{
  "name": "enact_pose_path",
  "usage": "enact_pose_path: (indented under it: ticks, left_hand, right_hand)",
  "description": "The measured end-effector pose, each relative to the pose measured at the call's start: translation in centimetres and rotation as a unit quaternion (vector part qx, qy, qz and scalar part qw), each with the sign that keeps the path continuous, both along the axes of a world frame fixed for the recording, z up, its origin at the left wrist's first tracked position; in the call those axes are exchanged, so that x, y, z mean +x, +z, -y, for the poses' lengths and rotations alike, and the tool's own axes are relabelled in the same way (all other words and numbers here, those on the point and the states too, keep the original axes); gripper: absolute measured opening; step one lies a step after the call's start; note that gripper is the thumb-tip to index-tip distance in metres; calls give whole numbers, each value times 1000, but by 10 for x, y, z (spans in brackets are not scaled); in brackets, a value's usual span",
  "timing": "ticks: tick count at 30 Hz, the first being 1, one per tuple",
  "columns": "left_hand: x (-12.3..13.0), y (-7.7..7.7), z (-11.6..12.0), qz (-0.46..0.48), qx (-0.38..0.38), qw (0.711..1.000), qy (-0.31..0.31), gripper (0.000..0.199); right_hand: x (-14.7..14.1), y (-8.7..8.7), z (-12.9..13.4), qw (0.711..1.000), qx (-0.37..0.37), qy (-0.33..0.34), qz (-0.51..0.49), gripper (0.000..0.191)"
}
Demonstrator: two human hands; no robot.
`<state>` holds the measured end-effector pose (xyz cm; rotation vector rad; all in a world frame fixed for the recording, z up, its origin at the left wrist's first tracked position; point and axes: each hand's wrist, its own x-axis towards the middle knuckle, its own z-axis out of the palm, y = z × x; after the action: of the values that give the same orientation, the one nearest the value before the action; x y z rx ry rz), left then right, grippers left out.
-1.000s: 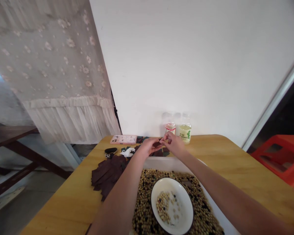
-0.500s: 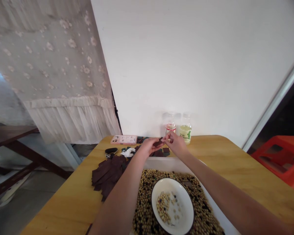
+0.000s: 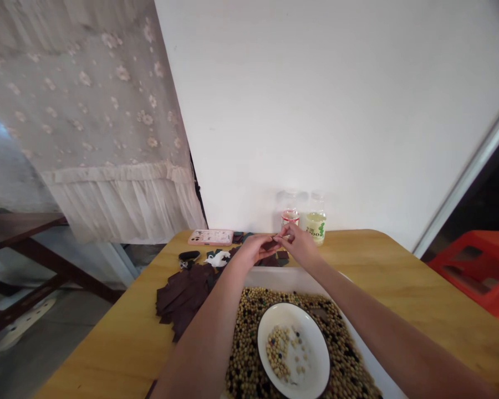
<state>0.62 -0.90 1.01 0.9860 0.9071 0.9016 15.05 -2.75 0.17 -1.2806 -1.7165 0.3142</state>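
Note:
My left hand (image 3: 255, 249) is closed on a small flat dark-brown piece (image 3: 270, 245), held above the far edge of the white tray. My right hand (image 3: 298, 243) meets it from the right, thumb and fingertips pinched at the piece's edge. Below my forearms, the tray (image 3: 280, 274) is filled with small round tan and black beads (image 3: 249, 321). A white dark-rimmed bowl (image 3: 311, 379) rests on these, with some loose beads (image 3: 278, 354) inside. A heap of similar dark-maroon flat pieces (image 3: 185, 296) lies left of my left forearm.
Behind my hands stand two clear labelled bottles, one red-marked (image 3: 290, 216) and one green-marked (image 3: 316, 224), against the white wall. At the table's back left lie a phone in a pink case (image 3: 210, 238), a black key fob (image 3: 189, 256) and crumpled white material (image 3: 218, 259). A red stool (image 3: 478, 266) stands right.
My fingers have shifted slightly around the brown piece, which now shows less between them. My right fingertips sit a little closer over it. The bowl and tray stay put.

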Motion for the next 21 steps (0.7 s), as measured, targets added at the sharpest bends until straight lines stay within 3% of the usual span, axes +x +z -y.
enact_pose_path:
  ticks: [5,15,21]
  left_hand:
    - [0,2,1,4,-1,1000,2,17]
    - [-3,-5,-4,-4,2,999,-40,18]
    - [-3,-6,-5,-14,-4,999,-35,13]
  right_hand:
    - [0,0,0,1000,1,10,-3,11]
    - [0,0,1,999,11,-23,25,10]
    - [0,-2,-2,999,12,-40,24,12]
